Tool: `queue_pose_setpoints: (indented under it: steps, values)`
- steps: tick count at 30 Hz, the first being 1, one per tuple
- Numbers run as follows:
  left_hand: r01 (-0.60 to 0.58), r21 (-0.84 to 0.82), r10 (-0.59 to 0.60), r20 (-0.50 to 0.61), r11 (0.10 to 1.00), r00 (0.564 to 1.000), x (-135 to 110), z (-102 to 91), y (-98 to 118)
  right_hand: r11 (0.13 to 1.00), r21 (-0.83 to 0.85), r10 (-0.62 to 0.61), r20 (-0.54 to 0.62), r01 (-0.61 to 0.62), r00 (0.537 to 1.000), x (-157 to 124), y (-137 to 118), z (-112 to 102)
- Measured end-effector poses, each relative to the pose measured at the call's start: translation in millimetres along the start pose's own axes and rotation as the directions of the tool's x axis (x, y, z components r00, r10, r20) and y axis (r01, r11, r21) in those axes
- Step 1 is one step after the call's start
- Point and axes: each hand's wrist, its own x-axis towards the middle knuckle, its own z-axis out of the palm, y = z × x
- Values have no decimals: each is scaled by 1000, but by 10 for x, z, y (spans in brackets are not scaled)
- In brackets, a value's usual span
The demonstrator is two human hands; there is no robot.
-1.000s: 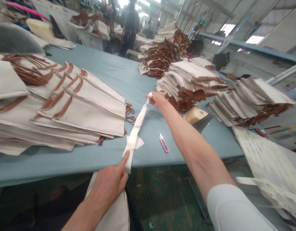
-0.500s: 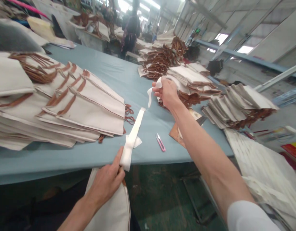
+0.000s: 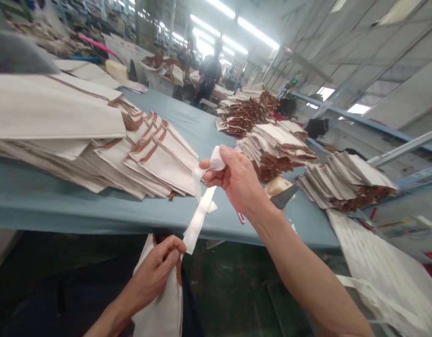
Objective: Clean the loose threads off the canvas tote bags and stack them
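Observation:
Below the table's front edge, my left hand (image 3: 162,262) is closed on the top of a cream fabric piece (image 3: 158,309) with brown trim, which hangs in front of me. Just right of those fingertips, a white strip (image 3: 196,227) lies over the edge of the blue-covered table (image 3: 75,213). My right hand (image 3: 238,180) is above the table, its thumb and fingers pinching a curled white strip (image 3: 217,158) whose loose end dangles toward the one on the table. Pink thread snips (image 3: 240,217) lie mostly hidden behind my right wrist.
A stack of cream fabric pieces (image 3: 54,110) with brown trim covers the left side. More piles (image 3: 275,145) stand at the back and right (image 3: 352,175). Long white strips (image 3: 384,262) hang at the right. A dark blade-like thing (image 3: 285,196) lies beside my right forearm. A person (image 3: 208,75) stands far back.
My right hand has come nearer and lower with the curled white strip, toward the strip on the table. My left hand has shifted off that strip onto the fabric piece. The view has tilted up.

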Motion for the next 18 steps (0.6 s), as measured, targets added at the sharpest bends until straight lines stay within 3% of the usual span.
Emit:
queue_pose_setpoints:
  steps: [5, 9, 13, 18]
  values:
    - [66, -330, -83, -38, 942, 996, -331, 50, 63, 991, 128, 16, 120, -32, 993, -470, 136, 580]
    - [45, -531, -106, -84, 846, 991, -530, 116, 186, 977, 204, 56, 58, -67, 997, -858, 234, 888]
    - [-68, -583, -95, -244, 809, 965, -605, 53, 225, 931, 339, 159, -34, -138, 987, -1232, 448, 973]
    - [-163, -478, -63, -422, 863, 904, -697, -239, 78, 839, 493, 345, -159, -228, 925, -1624, 969, 857]
